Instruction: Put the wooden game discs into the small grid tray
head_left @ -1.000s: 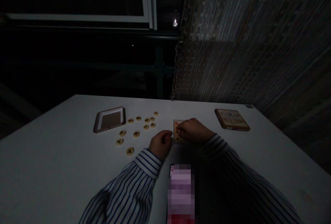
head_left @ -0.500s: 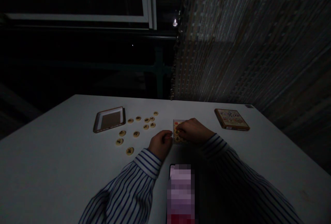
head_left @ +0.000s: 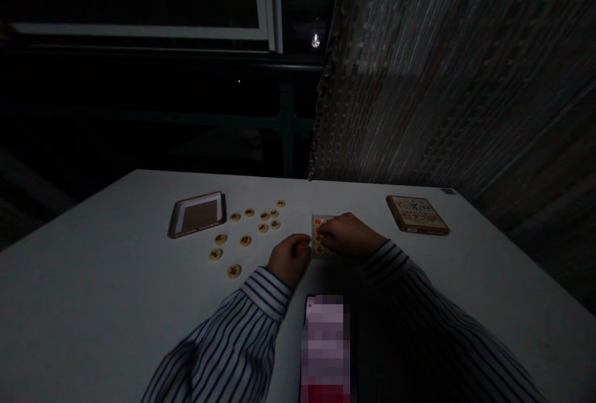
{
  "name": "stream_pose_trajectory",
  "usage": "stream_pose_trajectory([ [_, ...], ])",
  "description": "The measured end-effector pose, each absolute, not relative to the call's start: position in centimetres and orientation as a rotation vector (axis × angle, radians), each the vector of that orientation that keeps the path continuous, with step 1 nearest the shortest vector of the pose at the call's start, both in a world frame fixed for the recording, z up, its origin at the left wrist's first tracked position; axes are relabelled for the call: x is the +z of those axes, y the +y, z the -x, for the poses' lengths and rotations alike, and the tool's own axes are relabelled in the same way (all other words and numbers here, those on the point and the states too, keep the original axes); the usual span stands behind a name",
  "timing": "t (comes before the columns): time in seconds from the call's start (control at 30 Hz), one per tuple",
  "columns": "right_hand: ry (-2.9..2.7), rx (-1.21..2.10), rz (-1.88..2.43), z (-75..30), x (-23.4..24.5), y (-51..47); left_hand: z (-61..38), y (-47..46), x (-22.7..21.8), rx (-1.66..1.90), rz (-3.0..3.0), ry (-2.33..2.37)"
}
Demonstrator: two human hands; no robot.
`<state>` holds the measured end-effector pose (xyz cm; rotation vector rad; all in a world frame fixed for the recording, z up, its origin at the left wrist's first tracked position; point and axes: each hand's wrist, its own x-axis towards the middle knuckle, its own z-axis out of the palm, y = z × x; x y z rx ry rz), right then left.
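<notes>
A small clear plastic tray sits on the table with several round xiangqi (Chinese chess) pieces in it, some lettered red and some black. My right hand reaches over the tray and covers most of it, fingertips pinched on a piece at its left side. At the tray's left edge is my left hand, its fingers curled and closed; what they hold, if anything, is hidden. Left of my hands, several loose black-lettered pieces lie scattered on the tabletop.
An upturned box lid or shallow box lies at the left of the white table. A closed printed box is at the right. A phone lies in front, between my forearms. Beyond the table hangs a string curtain.
Right fingertips have shifted very slightly over the pieces in the tray. My left hand and the loose pieces stay where they were.
</notes>
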<state>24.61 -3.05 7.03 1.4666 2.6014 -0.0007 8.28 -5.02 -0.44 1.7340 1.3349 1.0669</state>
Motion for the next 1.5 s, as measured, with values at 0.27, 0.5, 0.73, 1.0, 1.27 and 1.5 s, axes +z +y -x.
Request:
stream_pose_trajectory([
  [0.27, 2.627, -0.031, -1.476, -24.66, 7.05, -3.04, -8.34, -5.00, -0.36, 1.051, -1.711, 1.337],
  [0.5, 2.637, -0.022, -1.443, -24.79, 6.90, -2.96, -8.26, -4.82, -0.88, 1.067, -1.705, 1.336],
  [0.73, 2.635, -0.010, -1.462, -24.73, 6.99, -3.09, -8.28, -4.88, -0.80, 1.079, -1.712, 1.323],
  [1.0, 2.623, -0.028, -1.466, -24.64, 7.21, -3.13, -8.28, -4.92, -0.63, 1.066, -1.724, 1.337],
  [1.27, 2.638, -0.008, -1.451, -24.79, 6.84, -2.91, -8.30, -4.96, -0.52, 1.052, -1.700, 1.343],
  [1.5, 2.634, -0.009, -1.442, -24.80, 6.89, -2.98, -8.27, -4.95, -0.65, 1.057, -1.725, 1.334],
])
